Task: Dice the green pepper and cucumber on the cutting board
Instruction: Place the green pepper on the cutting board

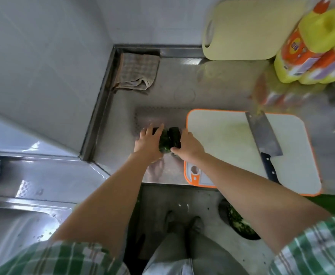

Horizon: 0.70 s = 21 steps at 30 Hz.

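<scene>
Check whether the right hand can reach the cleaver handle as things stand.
Probably yes: the cleaver lies on the cutting board with bare board between it and the right hand. But that hand, with the left hand, grips the green pepper.

The vegetables [169, 141] sit on the counter [182, 86] between the left hand [148, 144] and the right hand [189, 145]. Right of the right hand, a knife [264, 135] lies on the board [222, 139] (handle toward the person); beyond the left hand, a cloth [137, 71].
</scene>
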Motion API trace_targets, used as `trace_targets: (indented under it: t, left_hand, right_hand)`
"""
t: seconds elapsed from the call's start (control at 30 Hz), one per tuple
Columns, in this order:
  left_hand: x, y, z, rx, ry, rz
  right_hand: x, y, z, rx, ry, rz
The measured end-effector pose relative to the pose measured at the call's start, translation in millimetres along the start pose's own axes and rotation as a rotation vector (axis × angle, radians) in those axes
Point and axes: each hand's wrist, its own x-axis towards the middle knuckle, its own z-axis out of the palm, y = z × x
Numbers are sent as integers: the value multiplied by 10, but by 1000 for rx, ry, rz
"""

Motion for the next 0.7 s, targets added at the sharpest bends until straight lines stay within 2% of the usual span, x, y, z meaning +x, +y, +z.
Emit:
trace_targets:
  t: [0.1,0.17,0.3,0.47,0.6,0.7]
  left_hand:
    - [29,14,32,-7,68,-13]
    - [42,22,-30,-7,90,-1]
    - [26,143,-229,-82,81,25]
    - [44,599,-328,-116,133,167]
    - [17,1091,-250,-66,106,251]
    - [-17,1309,-139,27,105,249]
  right_hand:
    - [22,4,-15,25,-23,9]
    - [14,14,-80,124,0,27]
    - [-61,146,-317,237,186,72]
    - [-182,610,-529,233,276,197]
    - [-403,999,-539,199,240,275]
    - [-497,1187,-502,170,156,236]
